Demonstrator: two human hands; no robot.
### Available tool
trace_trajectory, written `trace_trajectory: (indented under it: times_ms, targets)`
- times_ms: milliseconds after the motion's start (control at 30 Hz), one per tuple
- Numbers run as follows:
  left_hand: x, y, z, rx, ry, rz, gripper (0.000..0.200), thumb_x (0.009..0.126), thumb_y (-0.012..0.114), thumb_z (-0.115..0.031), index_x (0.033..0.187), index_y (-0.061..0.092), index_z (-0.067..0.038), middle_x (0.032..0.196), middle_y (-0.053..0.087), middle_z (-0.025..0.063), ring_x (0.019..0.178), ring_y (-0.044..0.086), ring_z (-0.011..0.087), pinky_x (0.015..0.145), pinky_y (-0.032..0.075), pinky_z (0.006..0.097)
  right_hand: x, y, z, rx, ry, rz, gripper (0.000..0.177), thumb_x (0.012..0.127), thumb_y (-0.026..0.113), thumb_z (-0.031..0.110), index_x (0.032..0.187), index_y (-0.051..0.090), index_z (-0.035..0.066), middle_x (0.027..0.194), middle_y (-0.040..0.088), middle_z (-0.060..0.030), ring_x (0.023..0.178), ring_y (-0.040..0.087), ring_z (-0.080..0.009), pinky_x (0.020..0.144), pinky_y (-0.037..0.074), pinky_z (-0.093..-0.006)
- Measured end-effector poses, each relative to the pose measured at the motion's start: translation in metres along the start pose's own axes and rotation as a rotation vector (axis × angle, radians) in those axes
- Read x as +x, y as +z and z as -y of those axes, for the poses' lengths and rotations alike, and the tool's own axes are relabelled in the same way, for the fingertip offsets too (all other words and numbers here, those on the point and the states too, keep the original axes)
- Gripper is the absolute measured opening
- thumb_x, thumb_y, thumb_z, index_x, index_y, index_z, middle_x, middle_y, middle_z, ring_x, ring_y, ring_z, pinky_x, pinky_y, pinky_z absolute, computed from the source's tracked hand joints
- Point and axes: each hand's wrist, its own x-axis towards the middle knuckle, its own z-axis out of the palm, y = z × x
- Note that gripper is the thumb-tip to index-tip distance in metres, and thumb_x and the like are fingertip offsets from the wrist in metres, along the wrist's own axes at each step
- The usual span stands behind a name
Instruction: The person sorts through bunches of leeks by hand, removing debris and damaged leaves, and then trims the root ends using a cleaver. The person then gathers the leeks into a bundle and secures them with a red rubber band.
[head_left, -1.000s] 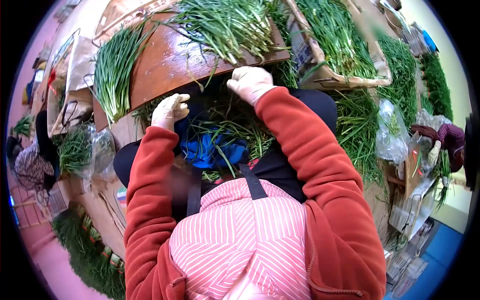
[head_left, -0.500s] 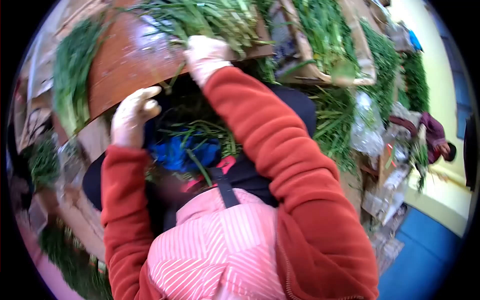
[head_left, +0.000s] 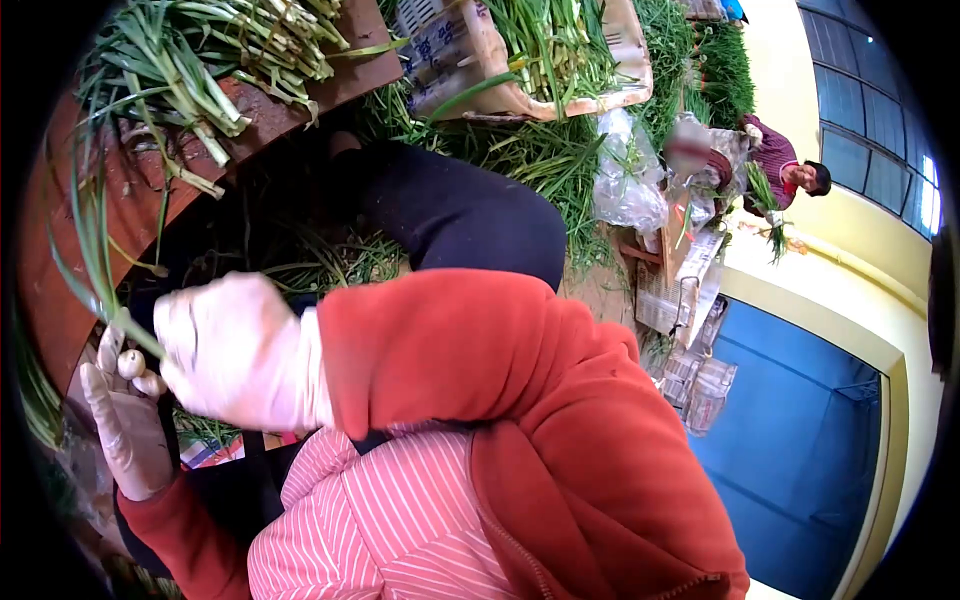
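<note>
My right hand, in a pale glove and blurred by motion, is closed round the lower end of a green stalk whose long leaves reach up over the board's edge. Close beside it at the lower left, my left hand, gloved too, has its thumb spread from its curled fingers, and nothing shows between them. Above both hands a heap of green stalks lies on the reddish-brown board, with a few stalk ends at its near edge.
A crate of greens stands at the top centre. Loose greens and a clear plastic bag are right of my knee. Further right, another person holds greens near a blue door.
The view has turned rightwards. My right hand has left the heap and come down beside my left hand, now with a stalk in it. The other person's face has turned this way.
</note>
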Motion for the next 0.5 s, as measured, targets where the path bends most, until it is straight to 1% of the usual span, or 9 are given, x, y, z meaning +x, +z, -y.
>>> trace_trajectory:
  times_ms: [33,133,167,200,300,333,400,467,500]
  targets:
    - [0.003,-0.008,0.0,0.025,-0.077,0.201,0.055,0.092,0.043,-0.04,0.125,0.042,0.004,0.079,0.046,-0.0012,0.068,0.039,0.0076,0.063,0.033,0.0201,-0.007,0.013,0.002,0.012,-0.019,-0.03,0.019,0.07,0.06,0.023,0.071,0.053,0.005,0.059,0.055,-0.0079,0.052,0.057,-0.0244,0.049,0.046,-0.0343]
    - [0.008,-0.019,0.009,0.158,-0.118,0.109,0.047,0.091,0.044,-0.037,0.118,0.05,0.001,0.073,0.047,-0.0014,0.066,0.041,0.0073,0.062,0.033,0.0199,-0.022,0.024,0.0,0.106,0.044,0.251,0.016,0.069,0.059,0.023,0.071,0.055,0.007,0.06,0.056,-0.0057,0.053,0.057,-0.0236,0.049,0.045,-0.0339]
    - [0.01,-0.02,0.011,0.157,-0.098,0.15,0.044,0.09,0.045,-0.035,0.116,0.052,0.001,0.072,0.048,-0.0014,0.065,0.041,0.0074,0.062,0.033,0.0201,-0.018,0.02,-0.002,0.209,0.159,0.456,0.028,0.07,0.061,0.031,0.077,0.06,0.004,0.073,0.061,-0.0103,0.07,0.062,-0.0251,0.059,0.047,-0.0348]
    - [0.006,-0.014,0.011,0.139,-0.072,0.089,0.042,0.09,0.047,-0.033,0.116,0.052,0.0,0.073,0.049,-0.0014,0.066,0.043,0.0075,0.063,0.035,0.0208,-0.014,0.011,-0.002,0.192,0.159,0.432,0.028,0.07,0.061,0.031,0.077,0.06,0.004,0.073,0.061,-0.0103,0.07,0.062,-0.0251,0.059,0.047,-0.0348]
    - [0.015,-0.024,0.013,0.17,-0.108,0.218,0.039,0.09,0.048,-0.031,0.114,0.053,-0.001,0.085,0.055,0.0015,0.078,0.05,0.0102,0.073,0.039,0.0242,-0.012,0.003,-0.004,0.127,0.12,0.244,0.054,0.064,0.065,0.051,0.082,0.06,0.0,0.083,0.059,-0.0195,0.08,0.06,-0.0322,0.068,0.046,-0.0396]
    - [0.011,-0.017,0.011,0.092,-0.151,0.345,0.04,0.09,0.047,-0.031,0.114,0.052,0.0,0.102,0.058,0.007,0.091,0.052,0.0134,0.082,0.04,0.0281,-0.011,0.009,-0.004,0.186,0.189,0.3,0.055,0.068,0.061,0.052,0.082,0.061,0.0,0.082,0.061,-0.018,0.079,0.06,-0.0311,0.069,0.046,-0.0415]
    - [0.008,-0.01,0.017,0.152,-0.018,0.28,0.04,0.09,0.046,-0.03,0.116,0.051,0.0,0.114,0.055,0.0114,0.099,0.051,0.0163,0.088,0.039,0.0322,-0.015,0.018,-0.006,0.426,0.238,0.383,0.046,0.076,0.056,0.046,0.08,0.06,0.0,0.076,0.063,-0.0171,0.074,0.062,-0.0289,0.07,0.047,-0.0406]
    - [0.002,0.0,0.012,0.128,-0.086,0.318,0.039,0.09,0.048,-0.03,0.115,0.051,-0.001,0.115,0.055,0.0123,0.098,0.052,0.0184,0.086,0.041,0.0339,-0.018,0.0,0.003,0.893,0.483,0.55,0.038,0.084,0.049,0.036,0.078,0.06,0.0,0.069,0.063,-0.0149,0.063,0.063,-0.0247,0.061,0.05,-0.0363]
    - [0.005,-0.001,0.012,0.113,-0.097,0.371,0.038,0.089,0.049,-0.029,0.115,0.052,0.0,0.111,0.056,0.0117,0.096,0.053,0.0177,0.085,0.042,0.0329,-0.022,0.012,0.0,0.847,0.277,0.448,0.037,0.089,0.042,0.031,0.075,0.058,0.001,0.064,0.062,-0.0128,0.05,0.061,-0.022,0.05,0.05,-0.0317]
